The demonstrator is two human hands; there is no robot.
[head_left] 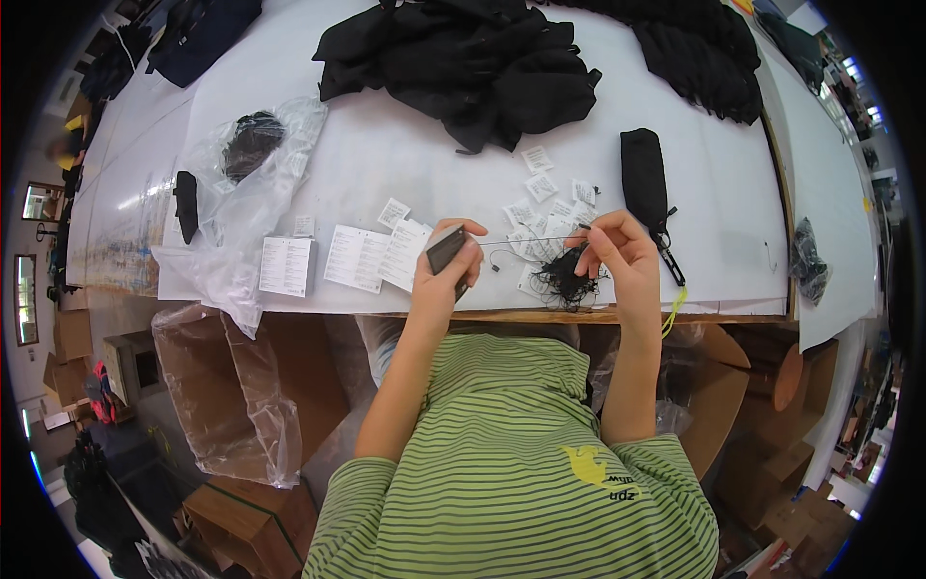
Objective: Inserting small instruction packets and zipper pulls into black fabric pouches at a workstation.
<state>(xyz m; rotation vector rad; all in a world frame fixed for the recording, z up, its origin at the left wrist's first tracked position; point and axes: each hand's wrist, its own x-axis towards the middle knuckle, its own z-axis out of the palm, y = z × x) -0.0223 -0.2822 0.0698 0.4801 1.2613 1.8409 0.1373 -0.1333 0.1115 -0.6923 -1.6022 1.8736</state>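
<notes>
My left hand (436,282) is closed around a small stack of dark, flat hang tags (447,251). My right hand (625,259) pinches a thin black string (540,238), which stretches across toward the tags. Just below the right fingers lies a tangled bundle of black strings (569,280). Small white packets (524,214) are scattered beyond it. To the right is a slim black zipped pouch (643,174) with a clip and a yellow-green cord (674,312). Folded white printed leaflets (355,257) lie left of my left hand.
Black fabric items (463,72) are heaped at the far side of the white table (386,164). Clear plastic bags (280,174) and a small black item (186,207) lie at the left. Cardboard boxes (236,521) stand below the table's near edge.
</notes>
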